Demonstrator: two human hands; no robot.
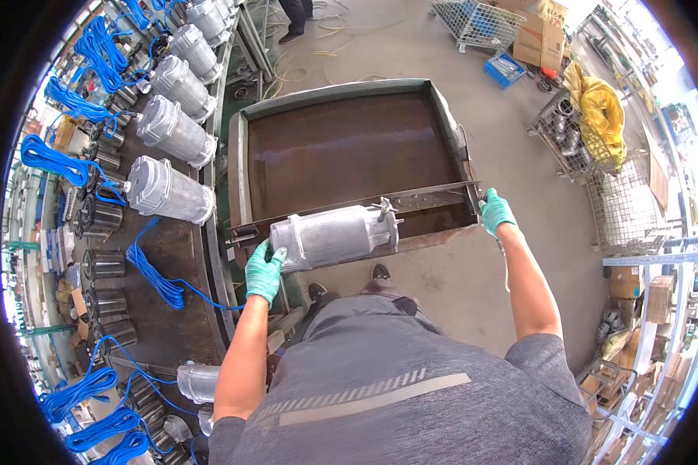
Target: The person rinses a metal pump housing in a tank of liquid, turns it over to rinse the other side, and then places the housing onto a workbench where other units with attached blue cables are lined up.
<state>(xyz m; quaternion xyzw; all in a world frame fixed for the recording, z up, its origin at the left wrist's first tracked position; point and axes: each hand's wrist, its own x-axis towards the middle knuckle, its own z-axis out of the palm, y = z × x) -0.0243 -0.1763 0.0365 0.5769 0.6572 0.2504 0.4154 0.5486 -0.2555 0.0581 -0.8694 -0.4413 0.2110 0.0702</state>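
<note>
A silver cylindrical metal casing (329,236) lies on its side over the near part of an open tank (239,167) that holds brownish liquid. A small fitting sticks up at the casing's right end. My left hand (265,275), in a green glove, grips the casing's left end, thumb on its near side. My right hand (497,213), gloved alike, is closed at the tank's right edge, beside the end of a flat metal bar (426,200) spanning the tank. What its fingers hold is hidden. Below that hand hangs a thin pale hose (507,271).
On the left, a dark workbench (182,256) carries a row of similar silver casings (171,190), coiled blue cables (153,271) and shiny metal cylinders (103,263). Wire cages (628,194) and a yellow sheet (601,112) stand at right. Another person's legs (295,15) show at the far end.
</note>
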